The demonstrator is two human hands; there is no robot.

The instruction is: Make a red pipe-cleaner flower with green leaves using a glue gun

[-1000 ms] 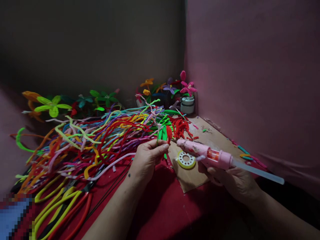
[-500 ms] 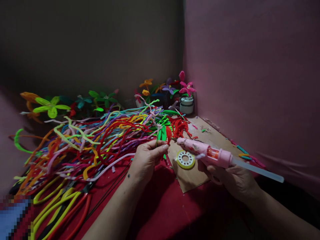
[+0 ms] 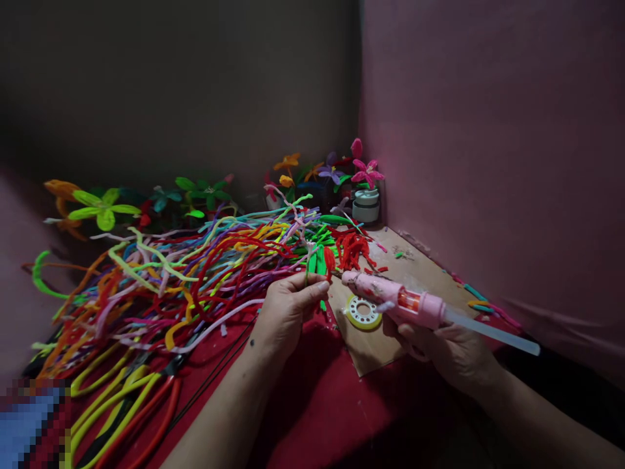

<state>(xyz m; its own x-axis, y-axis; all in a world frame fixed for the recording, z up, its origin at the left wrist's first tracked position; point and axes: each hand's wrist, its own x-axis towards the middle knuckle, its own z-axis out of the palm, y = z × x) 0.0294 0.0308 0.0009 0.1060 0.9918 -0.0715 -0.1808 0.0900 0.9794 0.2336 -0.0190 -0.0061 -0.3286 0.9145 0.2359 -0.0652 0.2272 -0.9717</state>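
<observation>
My left hand (image 3: 288, 309) pinches a small piece made of green and red pipe cleaner (image 3: 321, 260) and holds it upright. My right hand (image 3: 446, 352) grips a pink glue gun (image 3: 400, 301) with a clear glue stick (image 3: 493, 333) poking out of its back. The gun's nozzle points left and sits close to the red part of the held piece. Under the gun lies a small yellow and white tape roll (image 3: 362, 312) on a sheet of brown cardboard (image 3: 415, 267).
A big heap of pipe cleaners (image 3: 185, 267) in many colours covers the red cloth (image 3: 322, 404) on the left. Red-handled pliers (image 3: 146, 417) lie at the front left. Finished pipe-cleaner flowers (image 3: 364, 170) and a small white pot (image 3: 366, 204) stand in the corner by the pink wall.
The glue gun has shifted slightly left toward the held piece. My left hand has stayed where it was.
</observation>
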